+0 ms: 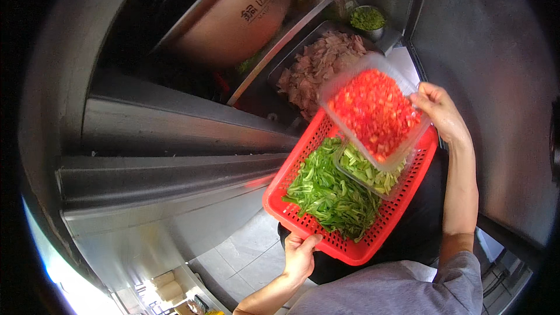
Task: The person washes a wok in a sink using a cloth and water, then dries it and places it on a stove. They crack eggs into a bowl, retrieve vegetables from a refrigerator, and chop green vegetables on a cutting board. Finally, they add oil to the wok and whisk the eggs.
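My left hand [300,254] grips the near rim of a red perforated plastic basket [280,197]. Sliced green peppers [328,188] lie loose in the basket. Beside them in it stands a clear plastic container with chopped light-green vegetable pieces [367,168]. My right hand [437,109] pinches the rim of a second clear plastic container [404,81], which is tilted and holds diced red peppers [376,109]. This container is above the far end of the basket and partly hides the green one.
Beyond the basket, a dark tray [280,70] holds sliced raw meat [321,63]. A metal cup [374,34] of chopped greens [367,18] stands behind it. A large metal vessel [232,17] is at upper left. Metal walls and ledges [188,127] flank the basket; tiled floor [245,258] shows below.
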A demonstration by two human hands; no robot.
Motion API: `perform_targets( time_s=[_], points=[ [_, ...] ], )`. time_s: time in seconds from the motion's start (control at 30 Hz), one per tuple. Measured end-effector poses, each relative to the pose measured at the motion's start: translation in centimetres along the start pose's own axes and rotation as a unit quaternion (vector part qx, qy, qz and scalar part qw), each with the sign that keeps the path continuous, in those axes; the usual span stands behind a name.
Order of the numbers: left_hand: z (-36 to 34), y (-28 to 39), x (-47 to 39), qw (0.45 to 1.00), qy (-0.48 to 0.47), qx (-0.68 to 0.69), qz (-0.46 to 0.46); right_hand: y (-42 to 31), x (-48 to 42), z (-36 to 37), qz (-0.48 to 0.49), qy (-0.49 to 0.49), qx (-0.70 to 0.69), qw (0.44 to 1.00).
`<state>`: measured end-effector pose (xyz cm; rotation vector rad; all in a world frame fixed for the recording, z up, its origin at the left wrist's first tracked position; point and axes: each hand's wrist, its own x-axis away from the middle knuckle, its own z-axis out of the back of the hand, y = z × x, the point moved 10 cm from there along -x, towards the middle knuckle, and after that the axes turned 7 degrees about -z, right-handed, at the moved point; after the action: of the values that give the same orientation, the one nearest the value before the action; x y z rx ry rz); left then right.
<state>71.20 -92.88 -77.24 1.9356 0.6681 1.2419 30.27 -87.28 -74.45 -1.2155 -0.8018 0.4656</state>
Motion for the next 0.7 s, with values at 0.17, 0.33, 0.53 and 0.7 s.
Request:
perform_targets(
  time_s=[0.17, 0.33, 0.53, 0.7],
  points=[
    [-0.4, 0.3, 0.2, 1.000, 0.005, -0.002, -0.003, -0.8, -0.1, 3.2, 0.024, 0.122, 0.059, 0.990],
    [-0.3, -0.1, 0.1, 1.000, -0.013, 0.013, -0.016, -0.1, 0.2, 4.7, 0.019, 0.152, 0.012, 0.988],
    [0.0, 0.0, 0.4, 1.000, -0.011, -0.006, -0.006, -0.7, -2.6, 2.0, 0.039, 0.098, 0.018, 0.994],
    [-0.4, 0.3, 0.1, 1.000, -0.021, -0.006, 0.002, -2.9, -9.8, -2.9, 0.010, 0.052, 0.018, 0.998]
  ],
)
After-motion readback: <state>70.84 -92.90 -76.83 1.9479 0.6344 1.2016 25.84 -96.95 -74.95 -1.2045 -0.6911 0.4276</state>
